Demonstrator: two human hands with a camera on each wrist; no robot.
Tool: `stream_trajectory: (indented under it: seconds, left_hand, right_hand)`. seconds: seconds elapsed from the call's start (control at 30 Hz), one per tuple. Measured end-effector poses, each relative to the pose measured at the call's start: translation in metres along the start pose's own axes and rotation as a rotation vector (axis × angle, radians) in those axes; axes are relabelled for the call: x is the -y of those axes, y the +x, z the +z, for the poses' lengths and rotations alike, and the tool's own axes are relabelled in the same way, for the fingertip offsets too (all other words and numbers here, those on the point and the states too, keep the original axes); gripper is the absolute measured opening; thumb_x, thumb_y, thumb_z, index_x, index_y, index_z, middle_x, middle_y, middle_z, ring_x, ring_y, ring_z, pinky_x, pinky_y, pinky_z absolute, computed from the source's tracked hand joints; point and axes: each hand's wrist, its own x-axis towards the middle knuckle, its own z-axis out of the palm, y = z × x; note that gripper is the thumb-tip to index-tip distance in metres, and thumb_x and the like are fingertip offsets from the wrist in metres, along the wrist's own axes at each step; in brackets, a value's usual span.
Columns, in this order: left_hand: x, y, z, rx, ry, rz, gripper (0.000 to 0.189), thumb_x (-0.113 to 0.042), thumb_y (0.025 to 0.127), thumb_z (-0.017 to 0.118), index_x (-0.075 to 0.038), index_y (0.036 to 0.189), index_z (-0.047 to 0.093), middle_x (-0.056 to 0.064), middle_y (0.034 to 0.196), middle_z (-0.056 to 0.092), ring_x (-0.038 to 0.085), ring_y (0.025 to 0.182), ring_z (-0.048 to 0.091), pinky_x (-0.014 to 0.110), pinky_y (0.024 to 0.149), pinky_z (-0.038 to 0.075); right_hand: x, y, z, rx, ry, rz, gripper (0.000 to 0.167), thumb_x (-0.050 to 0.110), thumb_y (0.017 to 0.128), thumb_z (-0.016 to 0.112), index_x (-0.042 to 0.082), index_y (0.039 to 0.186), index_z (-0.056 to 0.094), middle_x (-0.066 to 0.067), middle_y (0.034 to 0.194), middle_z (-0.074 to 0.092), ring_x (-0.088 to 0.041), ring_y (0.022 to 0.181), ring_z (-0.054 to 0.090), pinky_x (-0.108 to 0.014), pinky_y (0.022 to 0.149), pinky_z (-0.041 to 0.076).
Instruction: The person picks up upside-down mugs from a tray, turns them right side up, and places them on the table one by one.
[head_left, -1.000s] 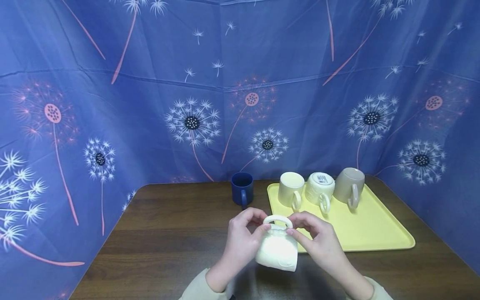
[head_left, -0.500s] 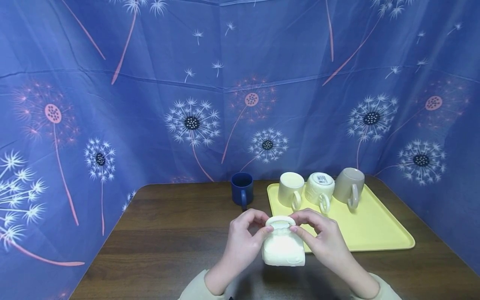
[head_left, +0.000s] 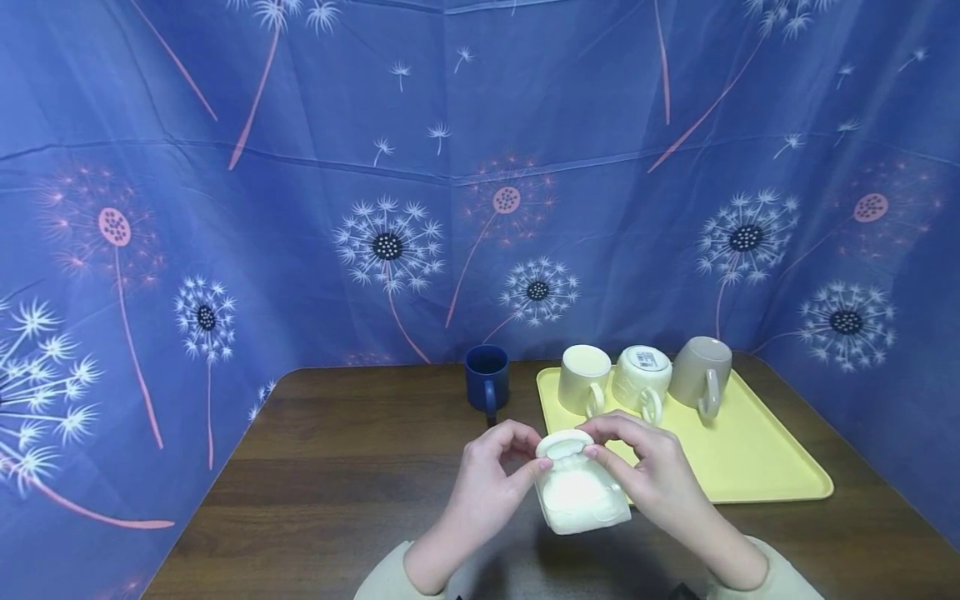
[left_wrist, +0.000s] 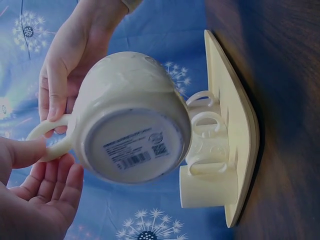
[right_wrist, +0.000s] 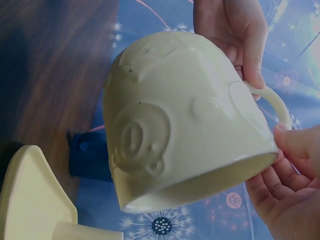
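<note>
A cream mug with raised relief hangs sideways above the table, its handle uppermost. My left hand pinches one end of that handle between thumb and fingers. At its other end my right hand pinches it the same way. The left wrist view faces the mug's base, printed with a barcode and small text. In the right wrist view a round raised figure shows on the wall, and the mug's open mouth is partly visible.
On the right lies a yellow tray. Along its back edge stand a cream mug, a relief-patterned cream mug upside down, and a taupe mug. A dark blue mug stands left of the tray. Dandelion-print cloth hangs behind.
The held mug has shifted right, its lower side swinging right and tilting. Both hands keep their pinch on the handle and have moved slightly right. The other mugs stay put.
</note>
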Motion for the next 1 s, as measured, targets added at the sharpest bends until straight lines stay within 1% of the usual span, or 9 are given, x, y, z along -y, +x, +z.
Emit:
stream_trajectory:
  seconds: [0.17,0.33,0.57,0.73,0.87,1.0]
  left_hand:
    - [-0.005,0.0,-0.003,0.034,0.005,-0.04,0.014,-0.013,0.081,0.074,-0.01,0.091,0.064,0.001,0.088,0.066,0.011,0.081,0.063,0.026,0.077,0.053]
    - [-0.009,-0.001,-0.006,0.065,-0.012,-0.064,0.015,-0.015,0.082,0.074,-0.01,0.092,0.065,0.001,0.088,0.066,0.01,0.079,0.061,0.026,0.077,0.053]
    - [-0.012,0.0,-0.01,0.123,-0.072,-0.103,0.015,-0.011,0.082,0.073,-0.006,0.093,0.064,0.005,0.089,0.067,0.009,0.08,0.063,0.023,0.077,0.053]
    - [-0.014,0.002,-0.013,0.182,-0.092,-0.128,0.017,-0.01,0.082,0.072,-0.004,0.096,0.065,0.007,0.091,0.068,0.009,0.081,0.063,0.022,0.076,0.053]
    - [-0.015,0.004,-0.015,0.223,-0.112,-0.143,0.018,-0.009,0.083,0.071,-0.001,0.098,0.065,0.01,0.093,0.068,0.009,0.081,0.063,0.022,0.076,0.053]
    - [-0.018,0.007,-0.019,0.262,-0.127,-0.184,0.019,-0.01,0.085,0.069,0.001,0.1,0.065,0.012,0.095,0.068,0.007,0.082,0.063,0.02,0.075,0.052]
  right_hand:
    - [-0.001,0.002,-0.002,0.011,-0.024,-0.02,0.036,-0.007,0.069,0.077,0.013,0.098,0.069,0.003,0.09,0.069,-0.004,0.085,0.063,-0.012,0.078,0.047]
    - [-0.002,0.004,-0.005,0.031,-0.037,-0.005,0.036,-0.007,0.067,0.078,0.013,0.095,0.069,0.004,0.09,0.07,-0.003,0.087,0.063,-0.012,0.079,0.047]
    - [-0.001,0.007,-0.009,0.067,0.011,0.013,0.037,-0.01,0.066,0.078,0.012,0.094,0.069,0.003,0.089,0.07,-0.002,0.087,0.064,-0.014,0.078,0.05]
    - [-0.001,0.009,-0.011,0.092,0.025,-0.029,0.038,-0.009,0.067,0.078,0.013,0.096,0.068,0.005,0.089,0.07,-0.004,0.089,0.064,-0.014,0.079,0.049]
    - [-0.002,0.01,-0.013,0.112,0.02,-0.069,0.039,-0.009,0.068,0.077,0.014,0.097,0.068,0.005,0.089,0.069,-0.004,0.087,0.063,-0.013,0.079,0.048]
    - [-0.004,0.011,-0.016,0.14,-0.001,-0.083,0.038,-0.008,0.068,0.077,0.014,0.098,0.069,0.005,0.09,0.069,-0.004,0.087,0.063,-0.012,0.081,0.046]
